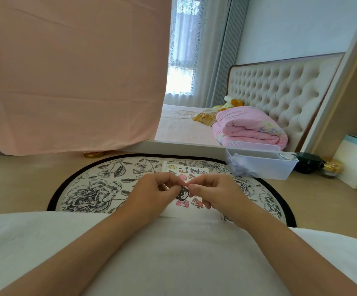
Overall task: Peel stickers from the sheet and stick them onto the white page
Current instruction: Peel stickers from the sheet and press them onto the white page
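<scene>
My left hand [152,194] and my right hand [213,193] meet over the floral mat [92,189], fingertips pinching together a small black-and-white cartoon sticker [183,194]. Under them lies the white page [191,212], with pink and red stickers [182,203] on it near my wrists. More cartoon stickers [191,170] show just beyond my fingers, on a sheet whose edges are mostly hidden by my hands. I cannot tell where the sheet ends and the page begins.
A clear plastic bin [258,165] stands at the mat's far right corner, beside a black jar [308,162] and a gold-lidded jar [331,165]. A pink cloth [70,71] hangs at the left. A bed with a folded pink quilt [250,127] lies behind.
</scene>
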A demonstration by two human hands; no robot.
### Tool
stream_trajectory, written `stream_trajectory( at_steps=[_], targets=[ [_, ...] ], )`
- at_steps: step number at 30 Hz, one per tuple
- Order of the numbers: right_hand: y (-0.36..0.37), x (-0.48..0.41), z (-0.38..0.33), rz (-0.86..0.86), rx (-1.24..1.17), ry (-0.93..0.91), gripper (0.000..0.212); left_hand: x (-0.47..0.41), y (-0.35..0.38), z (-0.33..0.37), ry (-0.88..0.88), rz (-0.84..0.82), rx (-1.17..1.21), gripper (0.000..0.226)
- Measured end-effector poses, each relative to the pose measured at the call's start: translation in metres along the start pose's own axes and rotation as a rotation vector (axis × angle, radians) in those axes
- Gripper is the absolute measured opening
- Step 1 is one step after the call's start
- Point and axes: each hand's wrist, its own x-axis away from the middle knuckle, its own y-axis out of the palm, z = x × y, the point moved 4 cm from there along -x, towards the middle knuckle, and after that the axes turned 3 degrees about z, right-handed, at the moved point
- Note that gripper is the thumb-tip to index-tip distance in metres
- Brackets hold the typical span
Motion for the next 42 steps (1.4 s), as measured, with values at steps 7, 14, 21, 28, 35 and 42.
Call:
stream_trajectory(
  at_steps=[7, 14, 21, 28, 35, 42],
  targets=[
    [-0.004, -0.002, 0.005, 0.005, 0.023, 0.021, 0.005, -0.001, 0.004, 0.001, 0.015, 0.005, 0.058, 0.014],
    [-0.010, -0.009, 0.010, 0.084, -0.037, 0.025, 0.004, -0.014, 0.014, 0.003, -0.023, 0.034, 0.027, 0.006],
    [-0.023, -0.015, 0.013, 0.229, 0.136, -0.096, 0.010, -0.031, 0.030, 0.012, 0.080, 0.004, -0.125, 0.002],
    [-0.026, -0.016, 0.018, 0.218, 0.274, -0.170, 0.016, -0.027, 0.034, 0.002, 0.107, 0.074, -0.127, 0.006],
    [-0.018, -0.014, 0.014, 0.251, 0.211, -0.165, 0.014, -0.024, 0.032, -0.001, 0.058, 0.052, -0.015, 0.008],
    [-0.014, -0.006, 0.007, 0.397, 0.575, -0.359, 0.003, -0.021, 0.031, -0.001, 0.064, 0.082, -0.029, 0.014]
  ],
)
